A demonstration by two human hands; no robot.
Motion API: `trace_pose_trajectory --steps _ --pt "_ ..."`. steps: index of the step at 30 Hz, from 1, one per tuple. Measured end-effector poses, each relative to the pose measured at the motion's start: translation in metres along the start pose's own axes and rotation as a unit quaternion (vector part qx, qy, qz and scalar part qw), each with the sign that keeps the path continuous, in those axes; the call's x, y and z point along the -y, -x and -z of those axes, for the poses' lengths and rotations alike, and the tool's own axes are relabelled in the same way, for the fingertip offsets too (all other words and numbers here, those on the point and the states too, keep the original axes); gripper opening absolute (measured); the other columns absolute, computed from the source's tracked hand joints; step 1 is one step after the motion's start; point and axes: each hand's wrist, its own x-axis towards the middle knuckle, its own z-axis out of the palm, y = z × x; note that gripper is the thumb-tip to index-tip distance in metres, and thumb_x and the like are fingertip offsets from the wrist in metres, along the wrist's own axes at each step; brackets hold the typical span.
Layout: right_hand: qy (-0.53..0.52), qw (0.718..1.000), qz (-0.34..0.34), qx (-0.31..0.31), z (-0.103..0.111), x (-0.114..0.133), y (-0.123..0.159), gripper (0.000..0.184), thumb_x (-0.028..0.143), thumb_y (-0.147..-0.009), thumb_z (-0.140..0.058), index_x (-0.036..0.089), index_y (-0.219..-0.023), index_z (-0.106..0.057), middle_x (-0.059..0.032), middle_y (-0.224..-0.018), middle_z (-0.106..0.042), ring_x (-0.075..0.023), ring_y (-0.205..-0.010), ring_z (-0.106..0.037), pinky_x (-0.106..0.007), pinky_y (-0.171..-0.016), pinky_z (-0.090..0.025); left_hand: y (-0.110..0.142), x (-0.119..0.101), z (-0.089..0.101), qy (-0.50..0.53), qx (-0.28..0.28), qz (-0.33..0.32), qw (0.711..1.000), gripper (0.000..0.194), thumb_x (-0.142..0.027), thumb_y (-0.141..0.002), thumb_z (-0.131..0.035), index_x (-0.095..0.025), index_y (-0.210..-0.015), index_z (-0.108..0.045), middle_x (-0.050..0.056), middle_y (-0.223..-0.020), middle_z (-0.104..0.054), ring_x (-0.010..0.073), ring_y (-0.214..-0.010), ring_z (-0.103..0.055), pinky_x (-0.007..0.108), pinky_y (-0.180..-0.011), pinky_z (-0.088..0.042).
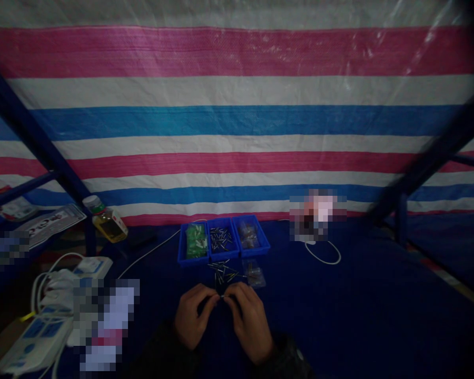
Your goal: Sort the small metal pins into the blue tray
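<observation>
Left hand (191,316) and right hand (249,325), fingertips pinched on a slim metal pin (222,297) over dark blue cloth (339,316)

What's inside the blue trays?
The blue trays hold a green packet at left, dark pins in the middle, and a clear bag of brownish parts at right. Whatever lies beneath these is covered.

The tiny piece (222,297) pinched between both hands' fingertips (215,297) is too small to identify.
</observation>
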Motion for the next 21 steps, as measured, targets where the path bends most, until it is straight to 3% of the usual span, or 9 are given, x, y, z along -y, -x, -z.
trace_pose_trajectory --steps 14,19,21 --pt "0.003 1.0 -0.01 -0.012 0.0005 0.0023 0.0008 0.018 0.013 -0.102 -0.048 0.024 -0.092 -0.057 -0.0017 -0.089 -0.066 -0.0211 -0.085 -0.062 -0.034 -0.08 -0.046 0.0012 0.0023 -0.0007 -0.011 0.0 -0.011 1.0 0.024 -0.026 -0.099 -0.056 -0.02 -0.081 -0.07 0.003 -0.073 -0.068 0.0176 -0.071 -0.067 0.027 -0.069 -0.048" --pt "-0.005 1.0 0.005 -0.001 -0.0002 -0.0001 0.002 0.017 0.011 -0.1 -0.051 0.025 -0.107 -0.058 -0.0027 -0.096 -0.067 -0.0214 -0.088 -0.063 -0.033 -0.079 -0.046 0.0002 -0.0008 0.0004 -0.009 -0.008 -0.008 1.0 0.025 -0.026 -0.1 -0.055 -0.02 -0.081 -0.07 0.004 -0.075 -0.07 0.018 -0.073 -0.068 0.027 -0.069 -0.049" --pt "-0.002 1.0 0.013 0.008 -0.0005 -0.0003 0.0015 0.018 0.01 -0.1 -0.048 0.025 -0.104 -0.058 -0.0025 -0.095 -0.067 -0.0209 -0.087 -0.063 -0.033 -0.079 -0.045 -0.0004 -0.0027 0.0013 -0.008 -0.006 -0.007 1.0 0.026 -0.026 -0.1 -0.055 -0.02 -0.08 -0.07 0.004 -0.074 -0.069 0.0179 -0.072 -0.067 0.027 -0.068 -0.049"
